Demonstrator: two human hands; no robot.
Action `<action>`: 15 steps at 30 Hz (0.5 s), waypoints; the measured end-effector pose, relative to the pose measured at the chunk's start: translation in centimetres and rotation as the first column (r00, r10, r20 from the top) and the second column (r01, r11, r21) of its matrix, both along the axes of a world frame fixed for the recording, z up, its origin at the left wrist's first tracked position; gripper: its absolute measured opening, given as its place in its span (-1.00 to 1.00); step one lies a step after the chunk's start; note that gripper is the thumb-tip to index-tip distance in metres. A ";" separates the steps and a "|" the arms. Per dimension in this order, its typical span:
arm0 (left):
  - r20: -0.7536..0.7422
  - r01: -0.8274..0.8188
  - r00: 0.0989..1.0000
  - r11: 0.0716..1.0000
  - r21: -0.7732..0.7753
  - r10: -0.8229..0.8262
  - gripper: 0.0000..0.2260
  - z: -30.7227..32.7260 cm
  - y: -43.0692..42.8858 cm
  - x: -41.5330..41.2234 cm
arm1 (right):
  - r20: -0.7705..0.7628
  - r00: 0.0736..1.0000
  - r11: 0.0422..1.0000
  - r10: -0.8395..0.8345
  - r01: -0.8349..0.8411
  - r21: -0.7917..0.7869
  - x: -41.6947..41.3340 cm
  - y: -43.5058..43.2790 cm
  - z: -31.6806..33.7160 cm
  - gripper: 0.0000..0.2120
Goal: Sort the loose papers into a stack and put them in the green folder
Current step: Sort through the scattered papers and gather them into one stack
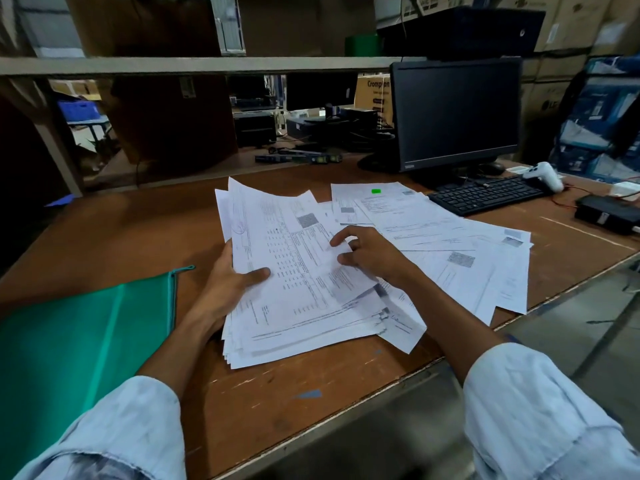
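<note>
1. Papers [304,271]: white printed sheets, one uneven stack on the desk [138,230], left hand [225,285] gripping its edge.
2. Right hand [370,254]: bent fingertips rest on top.
3. One green folder [86,334] left; loose sheets [450,237] overlap right.

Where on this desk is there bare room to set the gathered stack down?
Bare wooden desk top lies beyond the green zip folder, left of the white paper stack that the left hand grips. Crowded right: loose white sheets run to the black keyboard.
</note>
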State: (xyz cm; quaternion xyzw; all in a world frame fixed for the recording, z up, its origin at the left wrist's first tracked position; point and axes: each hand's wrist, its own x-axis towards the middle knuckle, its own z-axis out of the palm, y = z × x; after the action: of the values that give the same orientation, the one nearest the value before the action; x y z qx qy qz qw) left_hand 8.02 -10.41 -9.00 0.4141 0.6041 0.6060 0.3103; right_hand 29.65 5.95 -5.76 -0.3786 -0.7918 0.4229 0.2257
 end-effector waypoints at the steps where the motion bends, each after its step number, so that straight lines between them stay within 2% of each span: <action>1: 0.013 0.007 1.000 1.000 0.020 -0.007 -0.39 -0.1 0.0 -0.1 | 0.011 1.000 1.000 0.016 -0.016 0.017 -0.1 0.1 0.0 -0.79; 4: -0.049 0.022 0.999 0.997 0.070 -0.018 -0.29 0.1 0.0 0.1 | 0.028 0.999 0.990 -0.041 0.037 0.133 -0.1 1.2 0.0 -0.78; 6: -0.124 0.025 0.992 0.995 0.094 -0.013 -0.17 0.3 0.0 0.4 | 0.056 0.980 0.945 -0.190 0.167 0.280 0.7 2.9 -0.4 -0.68; 7: -0.137 0.024 0.990 0.994 0.108 -0.009 -0.11 0.3 0.0 0.4 | 0.143 0.951 0.899 -0.276 0.203 0.387 1.5 4.0 -0.8 -0.60; 9: -0.154 0.024 0.988 0.993 0.119 -0.005 -0.04 0.1 0.1 0.3 | 0.408 0.828 0.848 -0.385 0.143 0.511 3.6 6.2 -1.7 -0.45; 12: -0.149 0.030 0.989 0.994 0.109 -0.013 -0.02 -0.1 0.3 0.1 | 0.675 0.658 0.898 -0.333 0.004 0.440 6.0 8.4 -2.2 -0.39; 15: -0.148 0.027 0.989 0.995 0.098 -0.012 -0.03 -0.1 0.6 0.0 | 0.749 0.591 0.906 -0.299 -0.071 0.417 5.7 8.2 -1.8 -0.39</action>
State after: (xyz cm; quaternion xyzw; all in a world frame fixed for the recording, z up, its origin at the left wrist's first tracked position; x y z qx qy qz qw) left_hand 8.02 -9.82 -9.08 0.4785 0.5903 0.6002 0.2496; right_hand 35.32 14.19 -7.52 -0.5231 -0.8505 0.0191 -0.0524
